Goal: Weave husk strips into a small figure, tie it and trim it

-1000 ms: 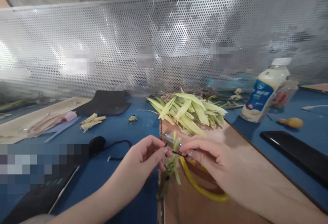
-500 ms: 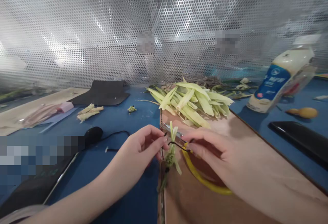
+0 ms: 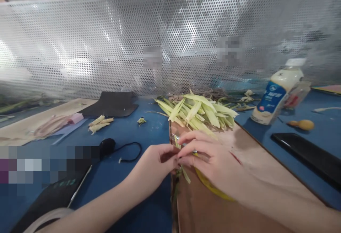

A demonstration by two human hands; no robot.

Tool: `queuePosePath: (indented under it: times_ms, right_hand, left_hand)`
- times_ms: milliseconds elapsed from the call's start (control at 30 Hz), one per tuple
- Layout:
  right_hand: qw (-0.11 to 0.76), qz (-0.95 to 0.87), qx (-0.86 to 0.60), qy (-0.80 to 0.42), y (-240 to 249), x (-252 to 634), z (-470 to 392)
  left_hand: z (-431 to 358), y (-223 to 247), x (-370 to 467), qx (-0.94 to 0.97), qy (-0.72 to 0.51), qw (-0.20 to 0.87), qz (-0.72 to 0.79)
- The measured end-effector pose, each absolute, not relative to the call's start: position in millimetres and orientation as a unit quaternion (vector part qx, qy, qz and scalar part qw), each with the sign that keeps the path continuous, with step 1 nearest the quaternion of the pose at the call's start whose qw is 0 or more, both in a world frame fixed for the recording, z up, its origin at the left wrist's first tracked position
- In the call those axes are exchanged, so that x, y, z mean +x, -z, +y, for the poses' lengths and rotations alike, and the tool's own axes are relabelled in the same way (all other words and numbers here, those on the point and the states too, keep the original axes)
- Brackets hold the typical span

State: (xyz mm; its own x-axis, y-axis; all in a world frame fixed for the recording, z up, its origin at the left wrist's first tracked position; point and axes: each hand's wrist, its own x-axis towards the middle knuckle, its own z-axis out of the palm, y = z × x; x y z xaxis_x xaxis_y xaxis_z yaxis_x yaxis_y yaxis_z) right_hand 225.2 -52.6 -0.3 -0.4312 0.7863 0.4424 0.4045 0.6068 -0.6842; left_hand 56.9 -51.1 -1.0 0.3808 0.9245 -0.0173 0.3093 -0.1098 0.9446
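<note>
My left hand [image 3: 156, 162] and my right hand [image 3: 213, 160] meet fingertip to fingertip over a small bundle of pale green husk strips [image 3: 186, 176]. Both are closed in a pinch around a thin black cord, which the fingers now almost wholly cover. The bundle's upper ends poke out above the fingers, and a loose strip hangs below. Beneath lies a wooden board [image 3: 213, 215] with a yellow ring-shaped rim [image 3: 210, 186], partly under my right hand. A heap of pale green corn husks [image 3: 198, 110] rests just beyond my hands.
A ball of black cord [image 3: 107, 146] with a loose tail lies left. Farther off are husk pieces [image 3: 99, 123], a green scrap [image 3: 141, 120] and a black sheet [image 3: 110, 104]. On the right stand a bottle [image 3: 277, 94], a small gourd [image 3: 302, 124] and a black phone-like object [image 3: 303, 156]. Perforated metal [image 3: 119, 48] rises behind.
My hands have come together from either side of the bundle, and the cord stretched between them is now hidden by the fingers. The view has tilted up, showing an exit sign.
</note>
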Motion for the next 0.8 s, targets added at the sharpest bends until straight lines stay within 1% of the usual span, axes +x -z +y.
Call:
queuePosePath:
  times_ms: [200,333,533,700,800]
  right_hand:
    - [0.395,-0.774,-0.365,-0.333,-2,213,-37]
    - [0.388,-0.757,-0.407,-0.333,4,219,-31]
    - [0.356,-0.813,-0.391,-0.246,17,225,-34]
    - [0.370,-0.852,-0.357,-0.099,25,222,-34]
    - [0.307,-0.893,-0.330,0.015,25,222,-35]
  left_hand:
    - [-48,6,52,0.675,-0.337,0.481,0.447]
    - [-43,3,49,0.644,-0.357,0.501,0.455]
    - [-41,2,49,0.603,-0.368,0.529,0.470]
    - [-44,7,50,0.578,-0.373,0.570,0.449]
    - [-45,8,51,0.558,-0.376,0.580,0.459]
